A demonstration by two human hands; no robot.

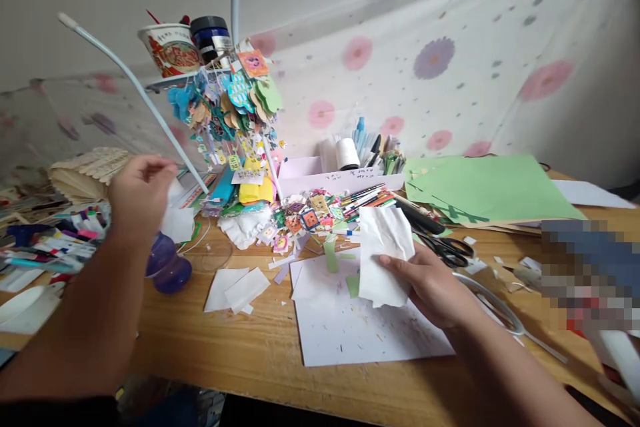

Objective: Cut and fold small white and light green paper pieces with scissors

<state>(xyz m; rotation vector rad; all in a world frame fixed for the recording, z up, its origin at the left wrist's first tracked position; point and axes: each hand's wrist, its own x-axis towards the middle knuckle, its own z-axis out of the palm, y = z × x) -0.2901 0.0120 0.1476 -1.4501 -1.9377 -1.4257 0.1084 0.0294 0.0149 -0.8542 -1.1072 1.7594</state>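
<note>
My right hand [433, 287] holds a creased, torn-edged sheet of white paper [384, 250], thumb on its front face. It is raised over a larger white sheet [340, 333] that lies on the table with dark specks and green scraps on it. My left hand [143, 197] is lifted on the left, its fingertips pressed together. Something whitish shows just beside those fingertips, but I cannot make out whether they hold it. Below that hand stands a purple translucent bottle [170, 267]. Two white paper pieces [245, 289] lie to its right.
A rack [135, 90] hung with paper cutouts carries a paper cup [170, 50] and a dark jar [210, 37]. Behind are a pen box [345, 180], small cutouts and pencils. Black scissors [447, 250] and green paper [490, 187] lie right; markers [55, 240] lie left.
</note>
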